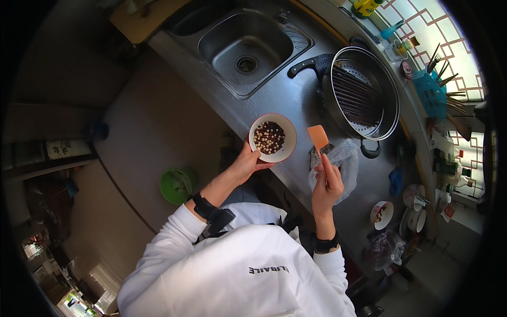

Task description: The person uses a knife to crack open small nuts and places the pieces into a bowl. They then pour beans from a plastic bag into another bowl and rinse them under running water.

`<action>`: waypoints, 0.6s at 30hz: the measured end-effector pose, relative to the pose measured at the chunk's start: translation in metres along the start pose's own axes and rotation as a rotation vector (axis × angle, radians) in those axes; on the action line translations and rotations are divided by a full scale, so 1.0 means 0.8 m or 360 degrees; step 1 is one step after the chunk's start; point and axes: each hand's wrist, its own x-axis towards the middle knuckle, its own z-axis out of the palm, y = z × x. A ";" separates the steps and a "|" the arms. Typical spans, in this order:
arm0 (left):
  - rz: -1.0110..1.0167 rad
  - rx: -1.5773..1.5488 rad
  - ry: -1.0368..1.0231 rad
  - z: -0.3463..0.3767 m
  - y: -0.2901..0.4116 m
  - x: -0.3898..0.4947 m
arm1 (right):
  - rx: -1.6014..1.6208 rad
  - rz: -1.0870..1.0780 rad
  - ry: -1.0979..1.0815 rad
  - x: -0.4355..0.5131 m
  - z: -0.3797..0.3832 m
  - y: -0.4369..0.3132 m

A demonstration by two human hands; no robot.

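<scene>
My left hand [246, 164] holds a white bowl with a red rim [290, 142] from its near side, thumb at the rim. Inside lies a mix of dark red-brown beans and pale round grains [269, 137]. Between the fingers of my right hand [328, 186] is the handle of a small orange spatula [318, 136], its flat blade pointing away from me, to the right of the bowl and apart from it. Beneath that hand a clear plastic bag [348, 166] lies on the steel counter, partly covered; its contents are hard to tell.
A steel sink [245, 43] is set into the counter [273, 95]. Beside it stands a steamer pot [390, 99] with dark thin rods [352, 99] inside; a black riveted handle [305, 66] juts leftward. Bowls [382, 215] stand at right. A green bin [168, 190] is on the floor.
</scene>
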 end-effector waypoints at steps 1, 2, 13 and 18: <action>-0.0014 0.0085 0.0009 0.003 0.000 0.000 | 0.0011 0.0056 0.0046 -0.006 -0.012 0.000; -0.0056 0.0095 -0.0031 0.004 0.002 0.001 | 0.0026 0.0111 0.0096 -0.011 -0.023 0.000; 0.0006 -0.0006 -0.0002 0.032 -0.011 0.014 | -0.0165 0.0606 0.0448 -0.082 -0.086 0.043; 0.0035 0.0011 0.0053 0.052 -0.019 0.017 | -0.0740 0.0249 0.0243 -0.076 -0.087 0.080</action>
